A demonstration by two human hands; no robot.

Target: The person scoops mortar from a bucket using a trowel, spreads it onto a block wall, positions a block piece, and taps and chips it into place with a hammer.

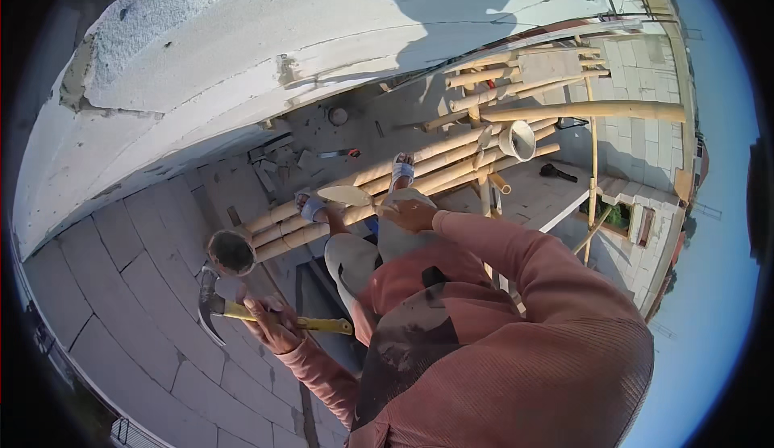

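Observation:
My left hand [274, 323] is closed round the yellow handle of a claw hammer [211, 301], whose metal head points left over the block wall. Close to my knees, my right hand [411, 212] is closed on a pale, flat tool [347, 195] that looks like a trowel, its rounded blade reaching left. The fingers of this hand are partly hidden. Beneath it run several bamboo poles [282, 226], laid side by side, with my sandalled feet [310, 206] on them. Beyond the right hand, a whitish bucket [518, 141] stands tilted in view on the poles.
A pale block wall [242, 69] curves across the far side. Another block wall [137, 287] lies at the left. Near the hammer is a dark round thing [231, 252] I cannot make out. Upright poles [592, 150] and a dark tool [558, 173] are at the right; rubble [274, 154] lies below.

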